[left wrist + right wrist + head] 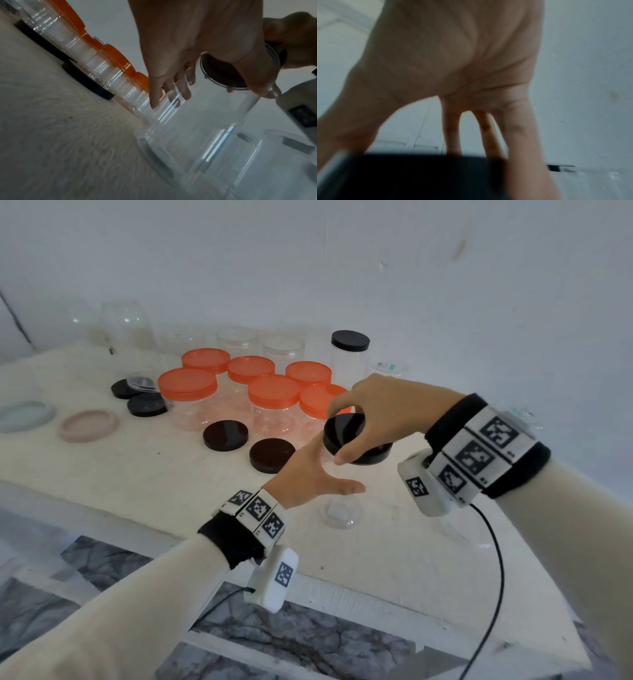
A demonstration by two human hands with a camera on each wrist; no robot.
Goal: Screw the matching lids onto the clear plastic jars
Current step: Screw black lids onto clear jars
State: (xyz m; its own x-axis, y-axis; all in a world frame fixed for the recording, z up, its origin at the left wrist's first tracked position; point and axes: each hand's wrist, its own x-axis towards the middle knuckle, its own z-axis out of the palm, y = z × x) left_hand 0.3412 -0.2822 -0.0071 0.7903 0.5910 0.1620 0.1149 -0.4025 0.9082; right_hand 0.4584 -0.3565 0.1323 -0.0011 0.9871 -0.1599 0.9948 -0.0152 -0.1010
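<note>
Right hand (383,409) grips the black lid (356,438) by its rim atop the clear jar (339,508) on the bench (137,474); left hand (308,474) clasps its light, slippery, thin wall.

The right wrist view is blurred: the black lid (412,174) is a dark smear cut off by the bottom edge. In the head view the left hand (310,474) hides the jar's (340,513) upper wall, and the right hand (383,412) covers the lid's right side. The far clear jars (238,338) fade into the wall.
</note>
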